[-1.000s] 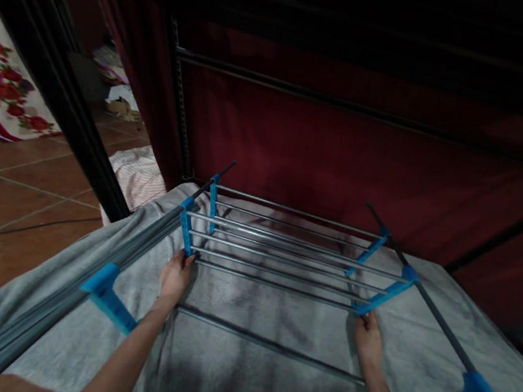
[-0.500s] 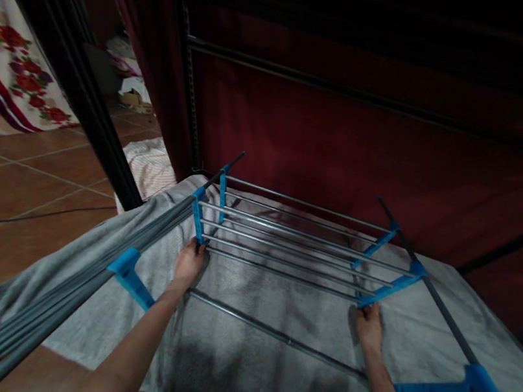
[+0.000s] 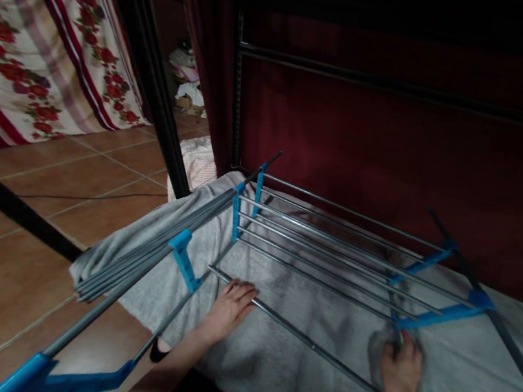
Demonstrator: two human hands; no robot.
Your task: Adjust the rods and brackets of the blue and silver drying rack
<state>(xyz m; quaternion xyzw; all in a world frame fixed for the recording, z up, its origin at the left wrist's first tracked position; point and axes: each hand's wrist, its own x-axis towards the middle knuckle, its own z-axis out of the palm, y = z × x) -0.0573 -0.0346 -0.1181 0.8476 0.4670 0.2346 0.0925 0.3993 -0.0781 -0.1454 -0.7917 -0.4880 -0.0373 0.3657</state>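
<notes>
A partly assembled drying rack has grey side tubes (image 3: 463, 259), blue plastic brackets (image 3: 237, 215) and several silver rods spanning between them. My left hand (image 3: 231, 309) lies over a separate metal rod (image 3: 291, 325) near its left end, fingers curled across it. That rod slants toward the right side of the rack, and its far end passes behind my right wrist. My right hand (image 3: 401, 367) is closed at the rack's right lower tube, just below a blue bracket (image 3: 441, 311); the tube is mostly hidden by the fingers.
A bundle of grey tubes (image 3: 156, 242) lies along the left side. Grey cloth (image 3: 294, 374) covers the surface beneath the rack. A black frame post (image 3: 159, 89) stands at left, a dark red curtain (image 3: 371, 153) hangs behind, and a cable (image 3: 94, 197) crosses the tiled floor.
My view has swung left. My left hand has left the rack's left bracket and come nearer, onto the separate metal rod. My right hand stays close to the right bracket.
</notes>
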